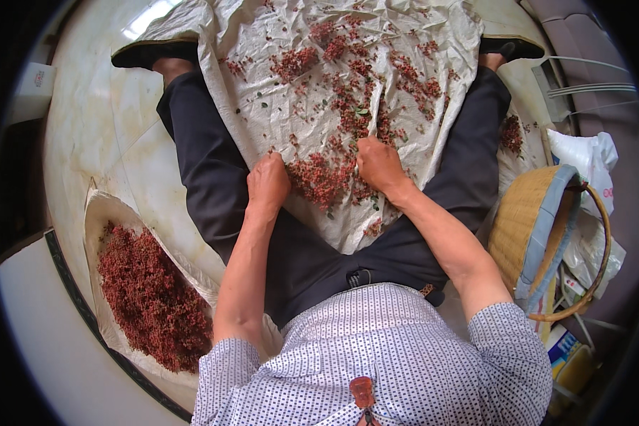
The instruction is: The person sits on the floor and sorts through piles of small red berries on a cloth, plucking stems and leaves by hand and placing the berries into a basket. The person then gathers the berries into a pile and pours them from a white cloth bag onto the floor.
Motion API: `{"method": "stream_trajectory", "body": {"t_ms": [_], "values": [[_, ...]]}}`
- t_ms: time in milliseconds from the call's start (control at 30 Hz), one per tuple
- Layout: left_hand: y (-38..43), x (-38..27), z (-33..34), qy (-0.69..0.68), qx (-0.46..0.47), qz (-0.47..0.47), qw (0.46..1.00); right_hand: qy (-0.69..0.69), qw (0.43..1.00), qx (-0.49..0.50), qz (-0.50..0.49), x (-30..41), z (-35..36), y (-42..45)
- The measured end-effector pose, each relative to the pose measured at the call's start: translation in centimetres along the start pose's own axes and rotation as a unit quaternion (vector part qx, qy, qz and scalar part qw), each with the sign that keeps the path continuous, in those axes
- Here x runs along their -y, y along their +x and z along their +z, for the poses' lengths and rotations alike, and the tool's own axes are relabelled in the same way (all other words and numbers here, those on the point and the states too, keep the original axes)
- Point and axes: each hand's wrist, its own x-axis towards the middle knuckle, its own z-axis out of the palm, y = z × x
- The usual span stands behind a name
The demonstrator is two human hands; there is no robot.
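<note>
A creased whitish woven plastic sheet [277, 120] lies spread between my outstretched legs. Red clusters that look like Sichuan peppercorns [322, 178] are scattered over it, heaped most thickly between my two hands, with a few green leaves [360, 111] among them. My right hand [382, 164] is closed on the sheet, and a raised fold runs away from its fist. At the sheet's left side, my left hand [269, 180] is also curled tight on the material; its fingertips are hidden under the fist.
To the left, an open whitish sack [93, 213] holds a large pile of red peppercorn clusters [149, 298]. A woven basket [516, 229] with a cloth-bound rim and curved handle tips over at the right, near white plastic bags [583, 160]. Pale floor tiles [101, 117] extend at left.
</note>
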Motion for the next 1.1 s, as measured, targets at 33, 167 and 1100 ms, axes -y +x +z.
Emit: {"method": "stream_trajectory", "body": {"t_ms": [33,167,1100], "values": [[0.1,-0.1,-0.1,-0.001,-0.003,0.003,1.000,-0.002,1.000,-0.004,0.000,-0.4,-0.2,0.1],[0.2,-0.6,-0.3,-0.047,-0.010,0.001,0.999,0.202,0.971,-0.058,0.112,-1.7,-1.3,0.0],[0.4,0.1,-0.6,-0.235,-0.093,-0.071,0.965,-0.042,0.860,-0.379,0.339,-9.4,-35.1,-20.6]]}}
